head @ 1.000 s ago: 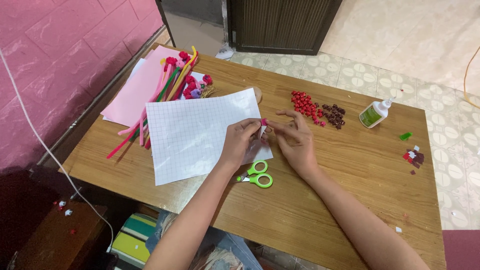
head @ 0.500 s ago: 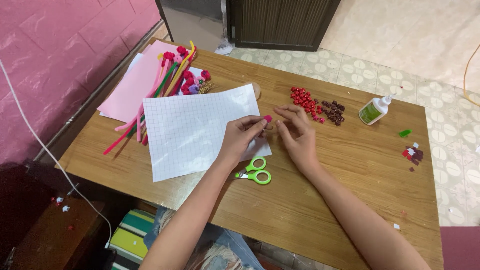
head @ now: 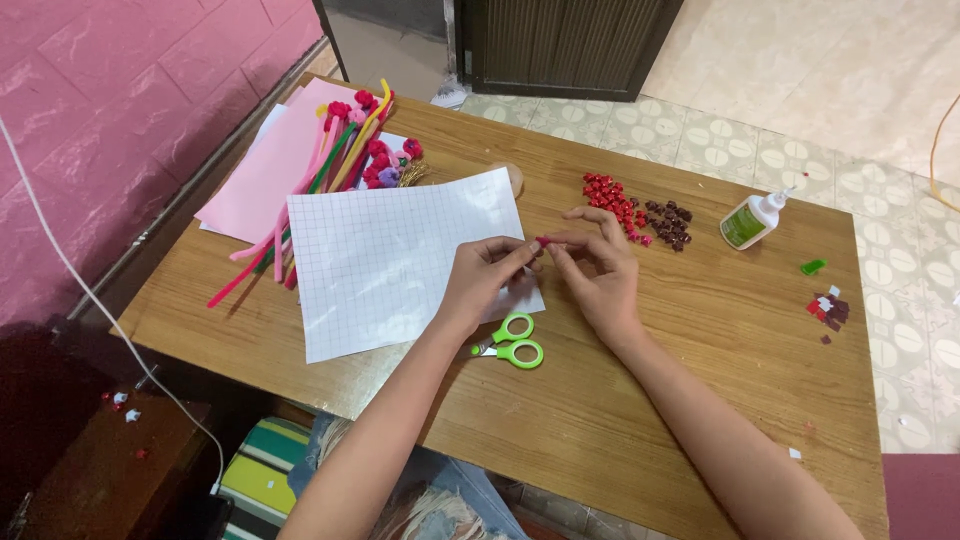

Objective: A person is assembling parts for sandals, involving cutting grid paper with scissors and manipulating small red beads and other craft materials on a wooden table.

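Nearest you, at the lower middle of the frame, a pair of green-handled scissors (head: 512, 344) lies flat on the brown wooden desk (head: 700, 390), just below your wrists. Above it, at the centre of the frame, your left hand (head: 483, 280) and right hand (head: 600, 275) meet fingertip to fingertip: both are pinched on a small pink-red strip (head: 543, 241), held above the right edge of a white sheet of squared grid paper (head: 405, 260). Your other fingers are loosely curled.

The grid sheet lies flat, left of centre. Past its far left corner a bundle of long fuzzy craft stems in pink, red, green and yellow (head: 330, 180) rests across a pale pink paper sheet (head: 265, 170), towards the upper left of the frame.

Beyond your right hand, a scatter of small red and dark red folded pieces (head: 635, 210) lies on the desk. To the right of it a small white glue bottle with a green label (head: 752, 220) lies tipped. Near the right edge sit a small green clip-like piece (head: 812, 267) and a few red and white scraps (head: 828, 308).
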